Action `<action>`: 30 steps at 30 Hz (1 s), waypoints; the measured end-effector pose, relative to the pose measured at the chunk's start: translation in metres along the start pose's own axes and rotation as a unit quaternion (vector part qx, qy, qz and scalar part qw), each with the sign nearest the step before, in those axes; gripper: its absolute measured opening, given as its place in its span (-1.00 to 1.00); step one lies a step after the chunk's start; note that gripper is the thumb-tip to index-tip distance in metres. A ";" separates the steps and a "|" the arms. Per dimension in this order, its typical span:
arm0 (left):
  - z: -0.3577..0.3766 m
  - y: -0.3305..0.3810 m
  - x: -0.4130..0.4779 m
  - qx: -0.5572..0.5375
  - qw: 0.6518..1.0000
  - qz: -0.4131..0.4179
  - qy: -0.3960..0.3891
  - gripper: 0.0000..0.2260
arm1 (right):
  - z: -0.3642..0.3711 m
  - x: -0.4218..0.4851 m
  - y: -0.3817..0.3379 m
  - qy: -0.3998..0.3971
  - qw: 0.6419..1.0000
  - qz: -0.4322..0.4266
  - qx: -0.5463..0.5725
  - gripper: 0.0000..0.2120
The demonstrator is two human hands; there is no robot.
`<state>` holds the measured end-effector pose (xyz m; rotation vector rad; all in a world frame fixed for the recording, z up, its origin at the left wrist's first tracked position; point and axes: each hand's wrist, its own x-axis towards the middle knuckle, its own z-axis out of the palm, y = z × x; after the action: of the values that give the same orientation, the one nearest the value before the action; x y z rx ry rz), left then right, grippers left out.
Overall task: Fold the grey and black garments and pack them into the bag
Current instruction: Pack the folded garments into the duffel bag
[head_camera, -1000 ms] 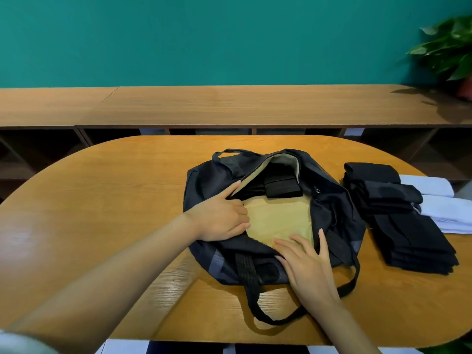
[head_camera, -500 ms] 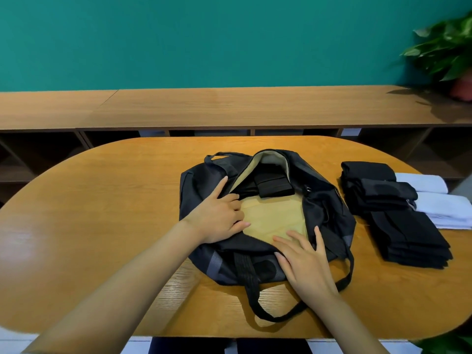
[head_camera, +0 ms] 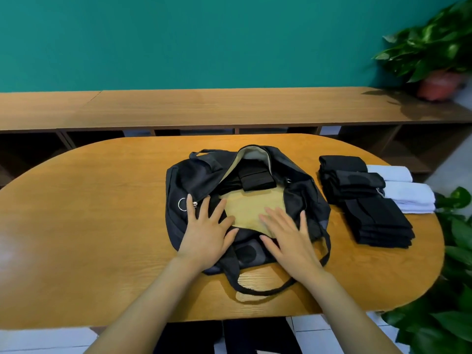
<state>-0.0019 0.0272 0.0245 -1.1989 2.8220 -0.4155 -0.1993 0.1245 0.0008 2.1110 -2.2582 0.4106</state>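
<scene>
Both forearms reach forward over the near edge of the wooden table (head_camera: 102, 226). The left hand (head_camera: 207, 231) lies flat, fingers spread, on the near left rim of the black duffel bag (head_camera: 194, 180). The right hand (head_camera: 288, 238) lies flat too, fingers apart, partly on the tan lining (head_camera: 250, 208). Neither hand grasps anything. Deeper inside the bag lies a folded black garment (head_camera: 256, 178). Right of the bag is a pile of folded black garments (head_camera: 370, 203), with white folded cloths (head_camera: 408, 194) beside it.
</scene>
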 end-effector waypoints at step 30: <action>0.016 0.001 0.001 -0.005 0.994 -0.009 0.109 -0.55 | -0.094 -0.060 0.121 -0.061 0.894 0.426 0.126 -0.29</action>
<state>-0.0010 0.0237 0.0089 -1.2550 2.9992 -0.5660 -0.3289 0.2085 0.0587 1.0855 -3.2640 0.6130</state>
